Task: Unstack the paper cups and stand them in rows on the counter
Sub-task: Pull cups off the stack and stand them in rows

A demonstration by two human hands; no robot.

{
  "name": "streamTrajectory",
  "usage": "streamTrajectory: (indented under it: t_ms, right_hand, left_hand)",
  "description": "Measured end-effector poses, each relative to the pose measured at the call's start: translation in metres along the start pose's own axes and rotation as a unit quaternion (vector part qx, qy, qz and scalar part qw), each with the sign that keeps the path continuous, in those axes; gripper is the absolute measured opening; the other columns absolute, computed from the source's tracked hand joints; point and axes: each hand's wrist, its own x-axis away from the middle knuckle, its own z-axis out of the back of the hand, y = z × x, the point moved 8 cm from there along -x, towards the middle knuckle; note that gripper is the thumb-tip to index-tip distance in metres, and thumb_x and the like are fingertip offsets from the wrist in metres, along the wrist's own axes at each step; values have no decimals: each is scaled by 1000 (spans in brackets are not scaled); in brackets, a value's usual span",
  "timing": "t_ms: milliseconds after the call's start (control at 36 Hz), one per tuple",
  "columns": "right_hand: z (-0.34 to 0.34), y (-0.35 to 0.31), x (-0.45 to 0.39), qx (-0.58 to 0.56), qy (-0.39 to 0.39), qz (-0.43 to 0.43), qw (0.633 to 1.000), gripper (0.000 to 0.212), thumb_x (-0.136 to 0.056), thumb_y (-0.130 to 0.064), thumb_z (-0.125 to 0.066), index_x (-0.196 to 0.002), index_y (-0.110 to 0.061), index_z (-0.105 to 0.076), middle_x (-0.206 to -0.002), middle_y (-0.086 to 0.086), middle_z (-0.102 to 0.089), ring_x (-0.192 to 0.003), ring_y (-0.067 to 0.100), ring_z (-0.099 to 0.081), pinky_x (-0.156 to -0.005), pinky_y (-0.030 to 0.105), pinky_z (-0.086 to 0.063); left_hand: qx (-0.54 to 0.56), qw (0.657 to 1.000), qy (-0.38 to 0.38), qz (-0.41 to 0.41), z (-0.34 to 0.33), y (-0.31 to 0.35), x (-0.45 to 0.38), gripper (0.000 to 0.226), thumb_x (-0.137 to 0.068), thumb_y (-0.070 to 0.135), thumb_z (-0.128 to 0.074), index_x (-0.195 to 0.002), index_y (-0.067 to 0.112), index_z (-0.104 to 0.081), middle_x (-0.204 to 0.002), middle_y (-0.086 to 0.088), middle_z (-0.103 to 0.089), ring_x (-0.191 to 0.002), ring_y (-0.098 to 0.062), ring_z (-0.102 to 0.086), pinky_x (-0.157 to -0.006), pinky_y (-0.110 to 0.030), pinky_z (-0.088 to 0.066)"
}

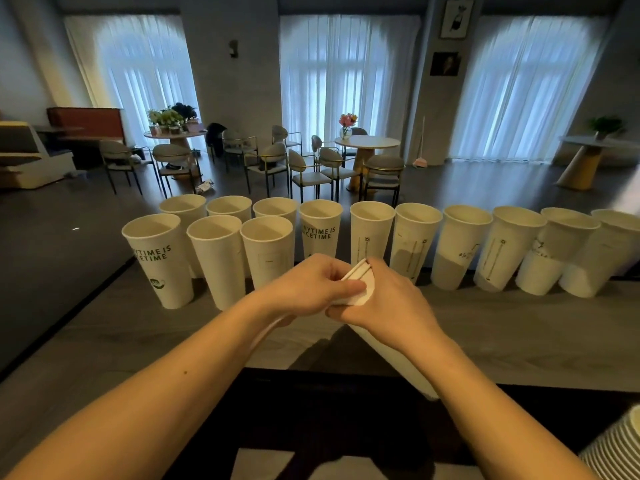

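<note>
Both hands meet at the middle of the grey counter (pixel 519 334) around a short nest of white paper cups (pixel 360 289). My left hand (pixel 311 289) pinches the rim end of the nest. My right hand (pixel 388 299) wraps the cup body, which runs down under my wrist (pixel 391 358). Several white cups stand upright in a back row (pixel 372 233) along the far edge. A second, shorter row of three cups (pixel 214 261) stands in front at the left. How many cups are in the held nest is hidden by my fingers.
A tall stack of nested cups (pixel 620 448) lies at the bottom right corner. The counter drops off to a dark floor at the left (pixel 52 258). Beyond the counter are round tables (pixel 367 142) and chairs (pixel 311 171).
</note>
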Motion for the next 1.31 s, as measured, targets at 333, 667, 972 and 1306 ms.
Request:
streamTrajectory:
  t_ms: [333, 667, 972, 1306]
  right_hand:
    - [43, 73, 3, 75, -50, -132, 987, 93, -65, -59, -84, -137, -19, -39, -125, 2, -55, -103, 18, -51, -79, 35, -50]
    - [50, 56, -27, -128, 100, -45, 986, 93, -49, -82, -73, -127, -37, -50, -128, -6, -58, -123, 22, -51, -99, 50, -48]
    - [27, 64, -49, -194, 117, -58, 972, 84, -67, -55, -84, -135, -22, -46, -130, -4, -58, -120, 17, -55, -91, 35, -48]
    - [20, 60, -60, -213, 106, -67, 969, 88, -71, -50, -84, -140, -20, -38, -137, -2, -53, -126, 20, -50, -92, 33, -42]
  left_hand:
    - [-245, 927, 256, -118, 59, 68, 11, 27, -88, 30, -69, -113, 25, -60, -93, 12, -58, -81, -4, -57, -61, -16, -43]
    - [-557, 812, 150, -91, 27, 31, -26, 30, -89, 28, -67, -117, 18, -58, -116, -5, -64, -106, -22, -61, -80, -31, -47]
    - [-547, 818, 158, -79, 36, 22, -36, 38, -91, 30, -65, -125, 19, -55, -123, -6, -63, -112, -23, -59, -85, -30, -47]
    - [-526, 830, 164, -90, 37, 18, -44, 45, -88, 30, -68, -129, 21, -52, -124, -5, -63, -113, -22, -59, -86, -31, -48]
